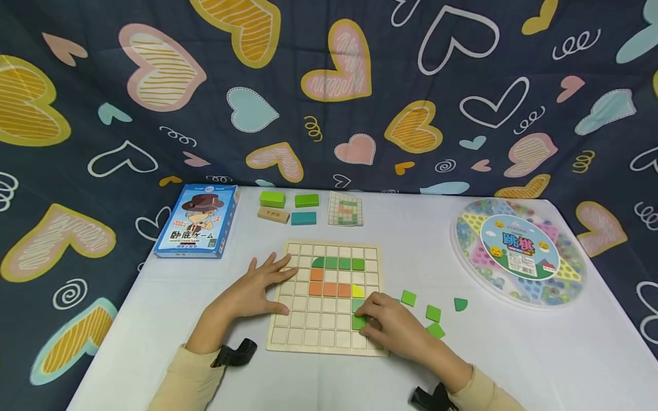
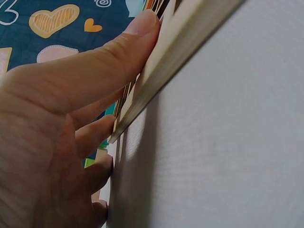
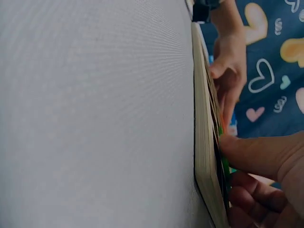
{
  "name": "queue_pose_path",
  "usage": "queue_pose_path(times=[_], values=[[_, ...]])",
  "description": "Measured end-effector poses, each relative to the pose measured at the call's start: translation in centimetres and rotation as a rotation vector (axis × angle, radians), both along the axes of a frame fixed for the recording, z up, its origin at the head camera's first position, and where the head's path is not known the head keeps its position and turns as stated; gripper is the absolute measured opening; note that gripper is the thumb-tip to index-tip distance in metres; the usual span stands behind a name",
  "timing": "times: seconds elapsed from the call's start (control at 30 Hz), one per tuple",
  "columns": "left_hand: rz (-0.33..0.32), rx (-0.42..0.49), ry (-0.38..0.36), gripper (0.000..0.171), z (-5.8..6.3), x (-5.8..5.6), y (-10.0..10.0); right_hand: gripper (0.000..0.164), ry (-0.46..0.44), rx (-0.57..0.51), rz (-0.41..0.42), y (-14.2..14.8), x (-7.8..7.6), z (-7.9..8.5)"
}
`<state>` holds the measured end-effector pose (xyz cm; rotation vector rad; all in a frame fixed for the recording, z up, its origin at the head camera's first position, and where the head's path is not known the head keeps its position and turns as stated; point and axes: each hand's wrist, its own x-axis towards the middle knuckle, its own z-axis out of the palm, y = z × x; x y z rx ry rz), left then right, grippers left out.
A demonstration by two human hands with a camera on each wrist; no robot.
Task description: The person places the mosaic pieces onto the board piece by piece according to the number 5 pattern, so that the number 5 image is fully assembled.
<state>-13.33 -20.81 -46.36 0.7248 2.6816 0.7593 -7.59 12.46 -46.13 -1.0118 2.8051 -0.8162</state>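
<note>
A pale wooden grid board [image 1: 304,337] lies on the white table, bearing several green, orange and yellow tiles. My left hand [image 1: 254,288] rests at its left edge with fingers spread; in the left wrist view the thumb [image 2: 137,31] touches the board's rim. Over the board's right side, my right hand [image 1: 393,328] holds thumb and forefinger at a green square tile [image 1: 358,323] in the right part of the grid. Just above that tile sits a teal-green tile [image 1: 357,306], then a yellow tile [image 1: 357,291]. The right wrist view shows the thumb [image 3: 232,145] against the green edge.
Loose green tiles [image 1: 433,313] lie right of the board, with a rounded green piece [image 1: 460,304] beyond. Behind stand a pattern card [image 1: 345,209], green blocks [image 1: 272,198], a teal block [image 1: 304,218] and a wooden block [image 1: 273,214]. A blue box [image 1: 197,222] and round marble-game case [image 1: 519,251] flank them.
</note>
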Motion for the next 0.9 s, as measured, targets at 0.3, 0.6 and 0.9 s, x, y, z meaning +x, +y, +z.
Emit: queue_pose_path(times=[0.3,0.6,0.9], values=[[0.015,-0.005,-0.003,0.090,0.0,0.0,0.0,0.032,-0.024,-0.094,-0.185,4.0,0.0,1.3],[0.006,0.000,0.000,0.090,-0.1,-0.1,0.1,0.038,0.041,0.001,-0.473,13.6,0.4,0.8],[0.002,-0.002,-0.003,0.089,0.0,0.0,0.2,0.026,0.055,0.059,-0.486,16.0,0.0,-0.1]])
